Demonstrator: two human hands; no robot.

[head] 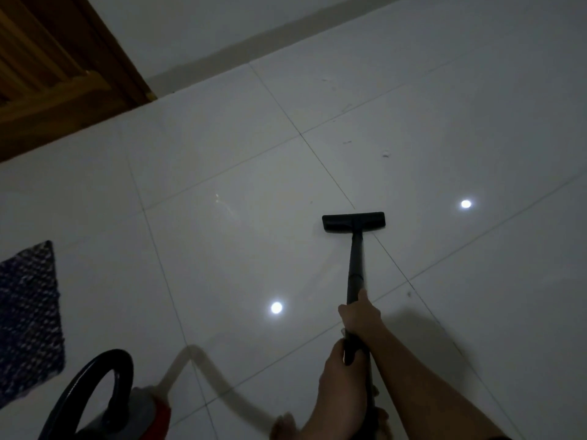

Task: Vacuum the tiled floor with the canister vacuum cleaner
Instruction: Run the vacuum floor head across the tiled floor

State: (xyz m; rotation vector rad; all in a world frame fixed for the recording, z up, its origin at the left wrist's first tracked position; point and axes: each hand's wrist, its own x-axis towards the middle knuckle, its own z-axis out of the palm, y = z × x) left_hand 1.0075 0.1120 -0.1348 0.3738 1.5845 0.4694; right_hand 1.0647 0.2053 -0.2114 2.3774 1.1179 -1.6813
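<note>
A black floor head (353, 221) lies flat on the glossy white tiled floor (222, 249), close to a grout line. Its dark wand (355, 265) runs back toward me. My right hand (360, 315) grips the wand higher up, with a finger stretched along the tube. My left hand (341, 376) is wrapped around the wand's lower end. The canister (104, 408), with a black loop handle and a red part, stands at the bottom left. A pale hose (222, 392) curves from the canister across the floor toward my hands.
Small bits of debris (386, 153) lie on the tiles beyond the floor head. A dark speckled mat (28, 319) lies at the left edge. A wooden door (47, 74) and a white wall (190, 33) close off the far side. Toes (282, 423) show near the hose.
</note>
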